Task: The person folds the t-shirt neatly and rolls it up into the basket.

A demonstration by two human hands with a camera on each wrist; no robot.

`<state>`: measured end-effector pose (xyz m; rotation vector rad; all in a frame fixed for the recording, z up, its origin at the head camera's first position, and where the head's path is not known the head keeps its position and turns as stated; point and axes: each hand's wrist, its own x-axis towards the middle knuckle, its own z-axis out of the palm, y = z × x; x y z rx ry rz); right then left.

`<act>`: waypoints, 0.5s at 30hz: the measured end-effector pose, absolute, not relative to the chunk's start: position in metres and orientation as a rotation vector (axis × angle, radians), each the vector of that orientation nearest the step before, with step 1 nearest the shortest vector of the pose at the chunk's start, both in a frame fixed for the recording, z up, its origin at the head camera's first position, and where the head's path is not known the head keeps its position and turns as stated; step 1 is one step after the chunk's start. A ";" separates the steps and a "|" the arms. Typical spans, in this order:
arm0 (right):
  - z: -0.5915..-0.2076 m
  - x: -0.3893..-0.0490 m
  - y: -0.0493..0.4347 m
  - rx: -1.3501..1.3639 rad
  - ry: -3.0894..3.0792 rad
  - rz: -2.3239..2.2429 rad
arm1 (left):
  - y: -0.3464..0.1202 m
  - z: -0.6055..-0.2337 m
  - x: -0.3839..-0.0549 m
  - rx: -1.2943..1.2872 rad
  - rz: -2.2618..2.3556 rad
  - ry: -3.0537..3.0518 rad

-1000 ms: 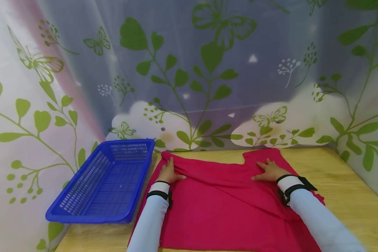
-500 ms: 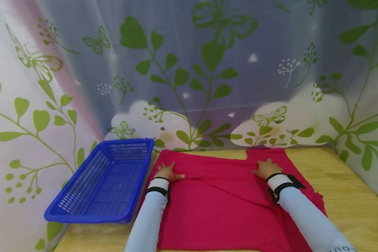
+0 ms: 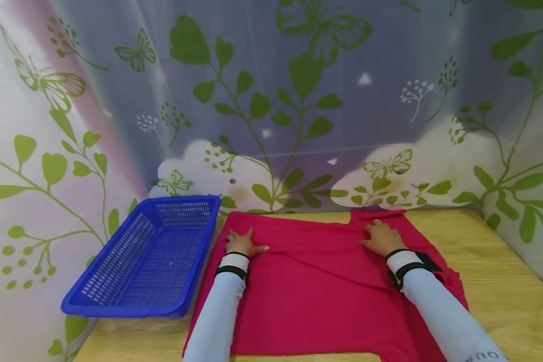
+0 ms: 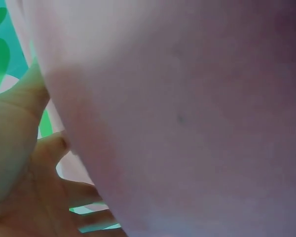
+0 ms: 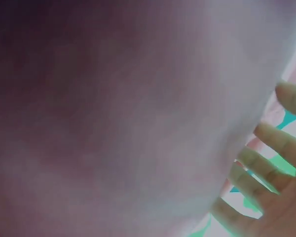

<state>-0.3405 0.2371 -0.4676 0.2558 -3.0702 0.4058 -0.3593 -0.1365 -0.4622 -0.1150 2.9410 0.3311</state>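
A crimson cloth garment (image 3: pixel 317 296), apparently a shirt, lies spread out with a diagonal crease across its middle. On its upper left part rests my left hand (image 3: pixel 243 245), fingers spread and thumb pointing right. My right hand (image 3: pixel 383 238) presses on the upper right part, below a flap that sticks out at the back. In the left wrist view the fabric (image 4: pixel 187 128) fills most of the picture, pale and blurred, beside the extended fingers (image 4: pixel 84 193). The right wrist view likewise has blurred cloth (image 5: pixel 128 118), with spread fingers (image 5: pixel 254 185) against it at the right.
Left of the garment stands a blue plastic basket (image 3: pixel 187 301) with perforated walls and nothing in it. Both rest on a wooden table (image 3: pixel 502 281). Behind the table hangs a curtain (image 3: pixel 380 55) printed with leaves and butterflies.
Folds at the garment's upper left have flattened out, and the left hand sits a little lower than a second ago. My right hand has shifted slightly left on the cloth.
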 end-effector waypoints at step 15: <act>-0.418 -0.302 0.285 0.720 -3.290 0.652 | -0.108 -0.459 -0.310 0.663 0.380 3.148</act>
